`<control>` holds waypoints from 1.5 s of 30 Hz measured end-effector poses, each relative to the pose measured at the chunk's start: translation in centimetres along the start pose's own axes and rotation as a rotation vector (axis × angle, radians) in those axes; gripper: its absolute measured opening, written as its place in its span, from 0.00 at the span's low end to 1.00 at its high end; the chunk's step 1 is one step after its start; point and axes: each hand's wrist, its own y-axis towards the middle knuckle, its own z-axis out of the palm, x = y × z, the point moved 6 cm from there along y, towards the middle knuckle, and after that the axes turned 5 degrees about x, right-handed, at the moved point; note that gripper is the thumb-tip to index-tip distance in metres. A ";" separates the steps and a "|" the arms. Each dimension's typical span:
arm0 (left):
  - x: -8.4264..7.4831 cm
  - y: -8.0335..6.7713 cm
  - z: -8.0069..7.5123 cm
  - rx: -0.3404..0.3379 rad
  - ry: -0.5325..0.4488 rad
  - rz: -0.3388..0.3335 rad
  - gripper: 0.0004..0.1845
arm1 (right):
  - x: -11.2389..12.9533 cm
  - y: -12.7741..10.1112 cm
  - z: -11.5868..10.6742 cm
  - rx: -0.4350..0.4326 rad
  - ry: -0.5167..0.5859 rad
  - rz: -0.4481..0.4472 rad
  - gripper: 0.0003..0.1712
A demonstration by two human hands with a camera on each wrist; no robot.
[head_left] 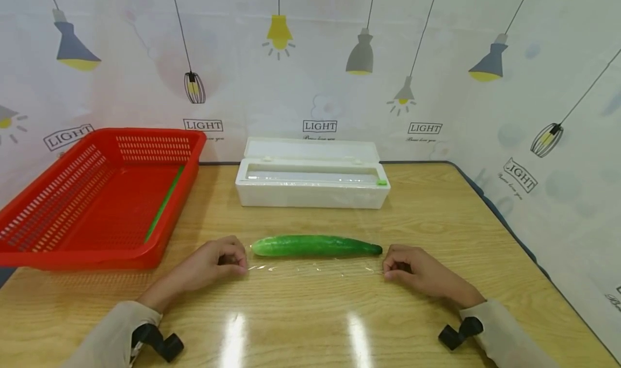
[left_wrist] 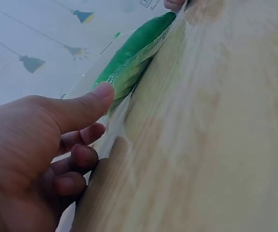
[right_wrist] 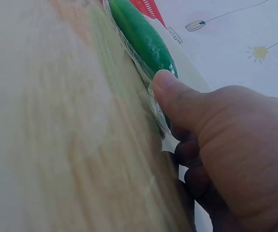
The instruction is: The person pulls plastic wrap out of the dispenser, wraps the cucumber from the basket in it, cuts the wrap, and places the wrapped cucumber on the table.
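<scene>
Wallpaper printed with hanging lamps and the word LIGHT closes off the back and right of the wooden table (head_left: 436,206) I am working at. On it, near the middle, a long green cucumber (head_left: 315,245) lies crosswise on a sheet of clear plastic film (head_left: 315,268), whose near edge shows as a glinting line between my two hands.

My left hand (head_left: 213,263) rests on the table just beside the cucumber's left end, fingers curled in; from the left wrist camera I see the thumb (left_wrist: 88,104) laid out toward the cucumber (left_wrist: 134,53) and the film edge (left_wrist: 114,128) caught against the curled fingers, so I read it as pinching the film. My right hand (head_left: 419,273) sits the same way just off the cucumber's right end; its wrist camera shows the thumb (right_wrist: 170,94) pressing the crinkled film (right_wrist: 158,116) next to the cucumber (right_wrist: 143,38), fingers tucked beneath, clamped on the film.

Behind the cucumber stands a white rectangular film dispenser box (head_left: 312,182) with its lid open. At the left sits a red perforated plastic basket (head_left: 97,195) with a thin green stick (head_left: 165,202) lying in it.
</scene>
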 end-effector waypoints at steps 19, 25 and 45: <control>0.2 -0.2 0.2 -0.122 -0.103 0.027 0.06 | -1.3 -0.5 0.2 -0.038 0.067 0.082 0.07; -0.2 0.2 0.3 -0.132 -0.147 0.087 0.22 | -1.7 -0.6 -0.1 -0.093 0.080 0.129 0.05; -0.4 0.6 0.8 -0.166 -0.100 0.044 0.18 | -1.2 -0.3 -0.4 -0.160 0.153 0.167 0.14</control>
